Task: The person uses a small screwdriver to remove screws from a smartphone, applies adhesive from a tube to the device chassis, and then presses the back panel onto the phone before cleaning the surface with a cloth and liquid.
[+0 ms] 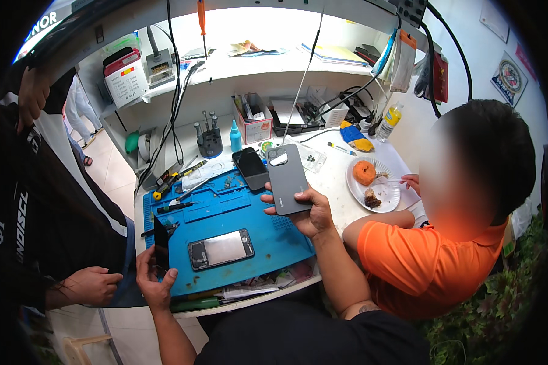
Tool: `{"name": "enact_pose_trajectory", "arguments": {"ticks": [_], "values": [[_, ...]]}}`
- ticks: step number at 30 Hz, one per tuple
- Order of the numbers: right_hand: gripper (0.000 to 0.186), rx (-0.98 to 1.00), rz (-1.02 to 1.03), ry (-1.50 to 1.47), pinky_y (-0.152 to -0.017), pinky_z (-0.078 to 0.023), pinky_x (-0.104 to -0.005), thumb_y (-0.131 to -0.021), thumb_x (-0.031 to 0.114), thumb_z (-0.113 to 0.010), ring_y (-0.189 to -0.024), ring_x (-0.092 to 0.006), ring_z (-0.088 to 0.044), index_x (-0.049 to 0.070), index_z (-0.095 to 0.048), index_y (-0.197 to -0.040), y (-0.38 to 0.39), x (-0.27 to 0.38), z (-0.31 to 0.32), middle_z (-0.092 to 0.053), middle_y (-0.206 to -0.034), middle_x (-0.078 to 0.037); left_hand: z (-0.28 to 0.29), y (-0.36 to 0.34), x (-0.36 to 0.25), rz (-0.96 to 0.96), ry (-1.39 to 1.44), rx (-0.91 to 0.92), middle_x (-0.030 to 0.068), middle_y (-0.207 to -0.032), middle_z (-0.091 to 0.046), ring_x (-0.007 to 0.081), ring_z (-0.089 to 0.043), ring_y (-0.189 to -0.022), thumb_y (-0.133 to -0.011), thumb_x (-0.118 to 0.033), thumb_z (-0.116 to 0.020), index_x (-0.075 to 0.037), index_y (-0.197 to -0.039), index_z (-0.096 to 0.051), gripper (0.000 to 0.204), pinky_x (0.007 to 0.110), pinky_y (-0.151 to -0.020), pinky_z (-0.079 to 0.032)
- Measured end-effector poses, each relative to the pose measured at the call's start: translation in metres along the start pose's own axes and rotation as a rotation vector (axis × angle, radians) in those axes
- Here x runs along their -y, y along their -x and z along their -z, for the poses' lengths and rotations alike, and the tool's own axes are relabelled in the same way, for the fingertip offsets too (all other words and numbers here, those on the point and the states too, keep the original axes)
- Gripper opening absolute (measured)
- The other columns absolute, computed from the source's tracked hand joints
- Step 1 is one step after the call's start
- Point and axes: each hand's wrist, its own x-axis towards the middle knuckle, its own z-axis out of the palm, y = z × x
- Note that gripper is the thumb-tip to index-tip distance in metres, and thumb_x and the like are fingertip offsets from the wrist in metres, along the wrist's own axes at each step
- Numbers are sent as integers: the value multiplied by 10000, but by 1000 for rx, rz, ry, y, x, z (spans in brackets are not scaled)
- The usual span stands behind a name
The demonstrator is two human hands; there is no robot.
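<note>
My right hand (310, 213) grips a grey phone (286, 176) with its rear camera at the top, held up over the mat's right part. My left hand (155, 280) holds a thin dark screen panel (161, 243) on edge at the mat's left side. Between my hands an opened phone (221, 248), with a silver rectangle inside, lies on the blue repair mat (268, 258). Behind the grey phone, a black phone (249, 166) rests near the mat's back edge. Small tools, including a dark screwdriver (176, 207), lie at the mat's left.
A seated person in orange (426, 255) is at my right beside a plate of food (389, 182); someone in black (73, 231) stands at my left. A blue bottle (235, 139), tool holder (208, 140) and boxes (256, 128) line the desk's back, below a shelf (259, 61) with hanging cables.
</note>
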Motion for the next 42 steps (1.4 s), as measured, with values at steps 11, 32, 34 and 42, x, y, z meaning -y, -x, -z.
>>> {"name": "enact_pose_trajectory", "arguments": {"ticks": [11, 32, 34, 42], "values": [[916, -160, 524, 965, -1193, -489, -459, -883, 278, -977, -1366, -303, -591, -43, -445, -1556, -27, -24, 19, -607, -1457, -200, -3, -1, -1, 2, -7, 25, 81, -1372, -603, 227, -650, -1227, -810, -326, -973, 16, -1489, -676, 816, 371, -1046, -562], [929, -261, 961, 1769, -1136, -498, -484, -709, 84, -917, -1268, -394, -621, 31, -508, -1541, -20, -19, -11, -649, -1392, -157, -3, 1, -5, -9, -44, 16, 73, -1357, -608, 224, -647, -1208, -800, -293, -977, 16, -1478, -681, 802, 371, -1047, -558], [930, -259, 957, 1766, -1112, -508, -481, -706, 85, -905, -1241, -392, -627, 29, -506, -1544, -20, -19, -12, -652, -1380, -155, -5, 2, -6, -7, -41, 15, 75, -1353, -607, 224, -646, -1203, -799, -288, -974, 17, -1475, -681, 797, 372, -1048, -560], [1231, -328, 807, 1730, -1117, -509, -491, -696, 126, -923, -1191, -401, -626, -38, -277, -1731, -22, -25, -3, -642, -1346, -223, -5, 1, -6, -31, -82, 15, 83, -1337, -611, 228, -639, -1191, -803, -290, -966, 22, -1466, -685, 785, 364, -1032, -565]]}}
